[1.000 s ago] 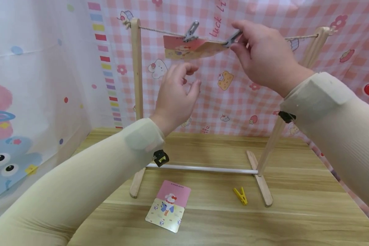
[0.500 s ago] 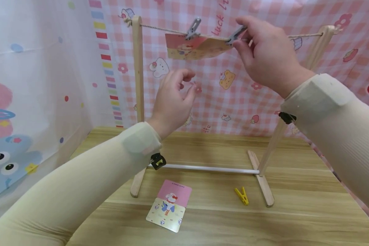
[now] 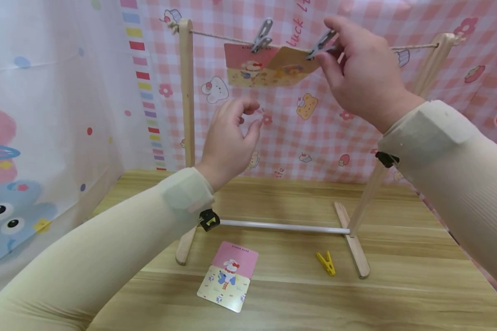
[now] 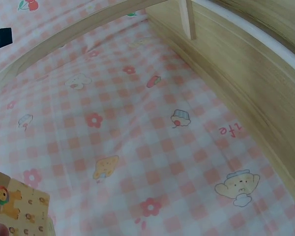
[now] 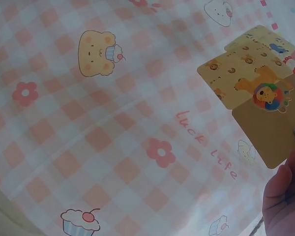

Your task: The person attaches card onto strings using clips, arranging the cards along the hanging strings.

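Two cards hang side by side from the rope (image 3: 219, 38), a pink-and-yellow card (image 3: 248, 62) at the left and a brown-and-yellow lion card (image 3: 291, 66) overlapping it. A grey clip (image 3: 262, 37) stands on the pink card's top edge. My right hand (image 3: 364, 73) holds a second grey clip (image 3: 320, 45) at the lion card's upper right corner; the right wrist view shows the lion card (image 5: 265, 132) beside the fingertips. Below the cards, my left hand (image 3: 231, 138) is raised with loosely bent fingers, touching nothing.
A wooden post (image 3: 187, 92) rises at the left, another (image 3: 428, 69) at the right behind my right arm. A white rod (image 3: 281, 226) joins their feet. Another pink-and-yellow card (image 3: 228, 276) and a yellow clip (image 3: 326, 263) lie on the table (image 3: 298, 294).
My left hand has moved slightly down and left, away from the cards. The hanging cards have swung to show more of their fronts. My right hand has risen slightly with its clip.
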Demonstrator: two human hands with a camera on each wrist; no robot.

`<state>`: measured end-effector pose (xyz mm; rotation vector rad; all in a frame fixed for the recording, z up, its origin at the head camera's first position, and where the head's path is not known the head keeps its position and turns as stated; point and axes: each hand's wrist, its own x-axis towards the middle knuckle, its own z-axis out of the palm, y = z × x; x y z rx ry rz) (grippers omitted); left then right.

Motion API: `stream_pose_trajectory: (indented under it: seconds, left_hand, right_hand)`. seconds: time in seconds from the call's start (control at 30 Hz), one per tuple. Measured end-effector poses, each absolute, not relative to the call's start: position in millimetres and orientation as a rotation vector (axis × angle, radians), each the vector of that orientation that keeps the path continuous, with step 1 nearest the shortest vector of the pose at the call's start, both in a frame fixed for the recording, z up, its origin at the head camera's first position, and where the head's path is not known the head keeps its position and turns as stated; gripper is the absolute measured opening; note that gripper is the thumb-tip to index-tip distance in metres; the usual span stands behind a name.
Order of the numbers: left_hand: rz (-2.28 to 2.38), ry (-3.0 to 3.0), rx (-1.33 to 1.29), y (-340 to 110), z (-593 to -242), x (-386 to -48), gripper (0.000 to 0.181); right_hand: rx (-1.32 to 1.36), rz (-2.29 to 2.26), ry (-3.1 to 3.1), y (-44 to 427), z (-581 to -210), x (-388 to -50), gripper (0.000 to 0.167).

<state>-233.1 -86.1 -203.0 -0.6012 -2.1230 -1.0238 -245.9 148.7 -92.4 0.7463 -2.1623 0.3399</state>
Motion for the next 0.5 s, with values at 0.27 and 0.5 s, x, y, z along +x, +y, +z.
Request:
stream_pose_trajectory:
  seconds: [0.27, 0.5]
  left_hand:
    - [-1.029, -2.14, -0.595, -91.6, -204.9, -233.0, 0.029]
    - [-1.026, -2.189, -0.579, -96.7, -207.1, -230.0, 0.032]
  right_hand:
    - [0.67, 0.343, -2.188, 148.5, -92.1, -243.2, 0.052]
    - [0.66, 0.399, -2.171, 149.9, -93.3, -239.4, 0.05]
